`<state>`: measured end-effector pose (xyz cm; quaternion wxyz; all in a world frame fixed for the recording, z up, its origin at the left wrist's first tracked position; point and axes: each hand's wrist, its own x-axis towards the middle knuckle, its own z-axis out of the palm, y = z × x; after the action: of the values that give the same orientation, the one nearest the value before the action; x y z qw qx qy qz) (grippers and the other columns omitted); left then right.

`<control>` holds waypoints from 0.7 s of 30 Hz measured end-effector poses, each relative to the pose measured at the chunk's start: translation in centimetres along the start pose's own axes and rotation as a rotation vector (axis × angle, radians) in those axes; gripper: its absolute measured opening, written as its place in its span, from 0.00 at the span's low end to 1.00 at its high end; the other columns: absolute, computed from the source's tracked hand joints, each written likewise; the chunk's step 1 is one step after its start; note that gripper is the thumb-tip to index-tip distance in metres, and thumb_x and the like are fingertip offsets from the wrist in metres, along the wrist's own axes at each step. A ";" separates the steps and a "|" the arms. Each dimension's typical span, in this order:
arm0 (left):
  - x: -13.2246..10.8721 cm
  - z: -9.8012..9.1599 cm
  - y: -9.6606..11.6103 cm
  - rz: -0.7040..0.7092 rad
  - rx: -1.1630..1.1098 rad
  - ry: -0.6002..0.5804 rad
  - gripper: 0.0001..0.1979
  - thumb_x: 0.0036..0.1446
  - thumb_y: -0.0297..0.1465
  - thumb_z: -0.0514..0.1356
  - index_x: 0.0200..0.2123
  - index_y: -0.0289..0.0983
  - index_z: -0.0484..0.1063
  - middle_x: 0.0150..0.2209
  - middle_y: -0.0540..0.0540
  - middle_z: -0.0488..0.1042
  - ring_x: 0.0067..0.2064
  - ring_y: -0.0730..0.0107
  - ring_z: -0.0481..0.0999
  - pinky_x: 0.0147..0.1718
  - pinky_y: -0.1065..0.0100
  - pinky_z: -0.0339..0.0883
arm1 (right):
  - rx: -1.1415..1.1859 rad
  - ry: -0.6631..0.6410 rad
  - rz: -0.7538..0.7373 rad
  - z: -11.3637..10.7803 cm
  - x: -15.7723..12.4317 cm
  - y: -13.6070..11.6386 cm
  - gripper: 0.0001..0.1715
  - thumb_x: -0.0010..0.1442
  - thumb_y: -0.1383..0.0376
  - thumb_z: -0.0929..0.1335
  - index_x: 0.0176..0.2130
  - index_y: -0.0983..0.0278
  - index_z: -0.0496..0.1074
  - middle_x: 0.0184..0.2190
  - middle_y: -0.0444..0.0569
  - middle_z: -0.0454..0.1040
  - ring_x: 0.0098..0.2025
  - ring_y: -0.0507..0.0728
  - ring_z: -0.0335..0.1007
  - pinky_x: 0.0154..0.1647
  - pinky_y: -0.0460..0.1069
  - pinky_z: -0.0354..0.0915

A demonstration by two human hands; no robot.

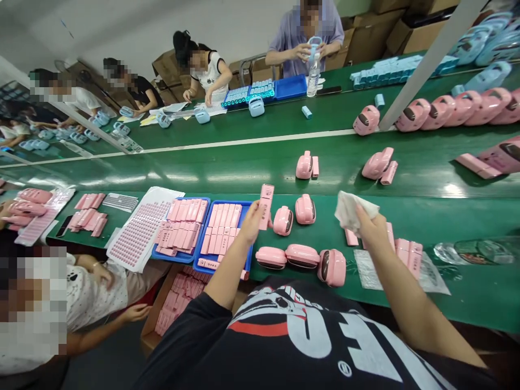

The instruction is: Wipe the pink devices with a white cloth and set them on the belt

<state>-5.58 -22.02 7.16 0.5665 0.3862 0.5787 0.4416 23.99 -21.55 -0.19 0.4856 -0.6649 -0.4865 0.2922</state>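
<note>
The green table (426,216) is the largest thing here. On it, at the left, lie 2 blue trays (246,208) filled with loose pink bars (221,233). More to the right are 5 rounded pink bodies (332,267), 3 of them in a row near the table's close edge. The right hand (370,226) has its grip closed on a crumpled white cloth (347,211); it looks soft and light, so a loose pinch of the folds should be enough. The smallest is the held pink bar (266,205) — the left hand (251,221) has a narrow grip around its lower part, almost upright, between the trays and the bodies. I judge it light, stiff and smooth, perhaps slippery — better to hold it by the long edges, away from the printed face.
</note>
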 end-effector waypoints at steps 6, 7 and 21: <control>-4.1 6.2 1.2 0.001 -0.300 -0.259 0.38 0.46 0.65 0.46 0.39 0.37 0.67 0.22 0.52 0.69 0.18 0.74 0.66 0.16 0.71 0.61 | 0.122 -0.241 -0.628 5.0 -4.6 -10.6 0.25 0.65 0.57 0.60 0.57 0.64 0.65 0.58 0.54 0.65 0.60 0.63 0.59 0.60 0.60 0.59; -4.3 6.3 1.6 -0.007 -0.336 -0.267 0.39 0.45 0.65 0.43 0.39 0.36 0.67 0.22 0.51 0.70 0.19 0.74 0.67 0.17 0.71 0.62 | 0.117 -0.298 -0.742 5.2 -5.7 -11.4 0.24 0.64 0.58 0.61 0.57 0.63 0.66 0.59 0.52 0.64 0.63 0.62 0.54 0.63 0.59 0.55; -6.0 6.7 2.8 -0.073 -0.391 -0.427 0.22 0.46 0.48 0.64 0.33 0.35 0.67 0.22 0.51 0.71 0.17 0.73 0.69 0.12 0.74 0.59 | 0.199 0.150 -0.610 2.5 -2.0 -10.7 0.22 0.69 0.65 0.54 0.58 0.70 0.61 0.49 0.58 0.73 0.51 0.61 0.71 0.48 0.57 0.69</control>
<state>1.33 -26.36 11.97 0.7547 0.3327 0.3640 0.4327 17.29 -21.92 8.70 0.6479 -0.4574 -0.5951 0.1298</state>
